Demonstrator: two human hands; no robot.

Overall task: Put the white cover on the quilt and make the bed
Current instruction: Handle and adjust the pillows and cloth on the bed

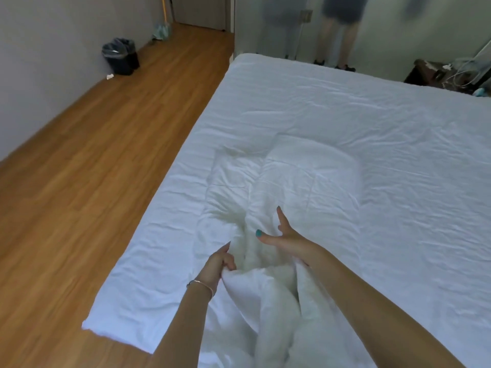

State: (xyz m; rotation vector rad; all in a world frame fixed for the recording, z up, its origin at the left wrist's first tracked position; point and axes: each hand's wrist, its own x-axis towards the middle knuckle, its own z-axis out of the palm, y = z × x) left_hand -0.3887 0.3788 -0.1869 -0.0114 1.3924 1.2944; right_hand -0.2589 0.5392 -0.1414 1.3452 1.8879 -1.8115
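Two bare arms reach forward over a wide bed (345, 115) spread with white cloth. Between them a bundle of white fabric rises toward the camera; whether the cream, fluffier strip in its middle is the quilt (268, 322) and the smoother white around it the cover (239, 288) is hard to say for sure, though it looks that way.

Curled around a fold of the cover, the left hand (218, 264) grips it by the near-left edge of the bundle, with a thin bracelet (202, 284) on the wrist just behind. Fingers of the right hand (281, 235) are spread and straight, the thumb pointing left, and the palm rests against the bunched fabric without closing on it. Just beyond the fingertips the cloth heaps into a puffy, pillow-like mound (305, 168), while farther out and to the right it lies flat and creased.

Left of the left hand runs a wooden floor (93, 155), with a dark bin (121, 55) lined with a bag far ahead by the wall. Past the far end of the bed two blurred people (340, 30) stand, seen only below the waist.
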